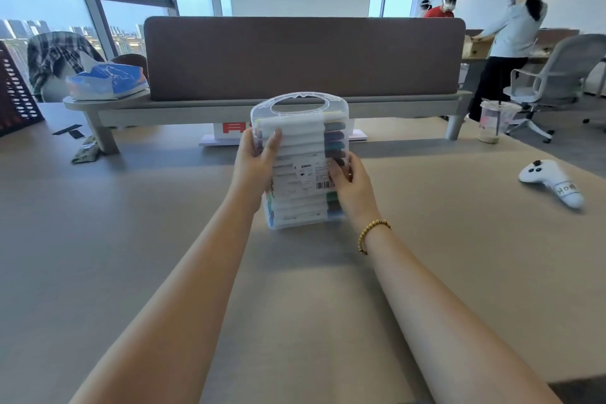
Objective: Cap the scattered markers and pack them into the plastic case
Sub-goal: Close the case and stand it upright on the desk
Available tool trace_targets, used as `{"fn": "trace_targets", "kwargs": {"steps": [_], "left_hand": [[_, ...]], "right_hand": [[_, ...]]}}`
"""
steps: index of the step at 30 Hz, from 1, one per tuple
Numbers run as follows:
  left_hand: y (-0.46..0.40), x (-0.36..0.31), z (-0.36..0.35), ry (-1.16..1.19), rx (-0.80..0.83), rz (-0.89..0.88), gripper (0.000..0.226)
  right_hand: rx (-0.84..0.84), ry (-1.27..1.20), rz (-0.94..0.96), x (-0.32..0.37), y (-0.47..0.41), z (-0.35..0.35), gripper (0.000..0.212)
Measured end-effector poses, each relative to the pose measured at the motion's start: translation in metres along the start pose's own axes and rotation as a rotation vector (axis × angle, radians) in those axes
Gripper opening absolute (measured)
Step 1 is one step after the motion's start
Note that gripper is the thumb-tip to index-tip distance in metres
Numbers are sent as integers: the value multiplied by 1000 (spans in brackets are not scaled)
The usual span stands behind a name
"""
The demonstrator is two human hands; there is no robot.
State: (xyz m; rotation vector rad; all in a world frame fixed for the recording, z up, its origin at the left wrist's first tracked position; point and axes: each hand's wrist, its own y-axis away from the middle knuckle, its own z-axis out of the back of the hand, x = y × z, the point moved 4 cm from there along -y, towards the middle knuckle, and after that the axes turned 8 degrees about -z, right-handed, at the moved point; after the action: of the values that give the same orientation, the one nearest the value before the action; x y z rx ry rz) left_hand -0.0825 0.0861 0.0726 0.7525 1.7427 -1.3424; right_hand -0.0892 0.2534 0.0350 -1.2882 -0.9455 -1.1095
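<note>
While the left hand (259,161) and right hand (352,185) grip the plastic case (300,161) of markers (334,136), standing at 12 o'clock on the tabletop (131,239), a loose lid might spill them.

case (296,102): clear glossy plastic | table (131,239): matt smooth beige | divider (305,56): matt brown cloth

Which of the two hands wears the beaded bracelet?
The right hand, gripping the marker case on its right side; a gold beaded bracelet circles its wrist. The left hand's wrist is bare.
</note>
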Motion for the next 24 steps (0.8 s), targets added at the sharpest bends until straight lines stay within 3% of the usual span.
{"fn": "trace_targets", "kwargs": {"steps": [6,9,13,17,20,22,24], "left_hand": [[31,-11,-58,355,-25,123,30],[50,-12,-99,456,2,202,31],[79,-8,-160,586,169,302,42],[98,-17,-214,637,437,300,55],[109,-34,-248,590,513,279,67],[120,-42,-276,523,562,268,59],[139,-53,-309,459,629,258,31]], "right_hand": [[-258,-37,-83,0,32,83,32],[-303,-369,-242,-8,49,118,37],[-452,-617,-195,1,74,170,48],[-647,-557,-124,14,108,240,42],[-752,-469,-93,29,138,292,39],[-820,-449,-80,35,160,325,34],[-887,-456,-64,40,186,356,31]]}}
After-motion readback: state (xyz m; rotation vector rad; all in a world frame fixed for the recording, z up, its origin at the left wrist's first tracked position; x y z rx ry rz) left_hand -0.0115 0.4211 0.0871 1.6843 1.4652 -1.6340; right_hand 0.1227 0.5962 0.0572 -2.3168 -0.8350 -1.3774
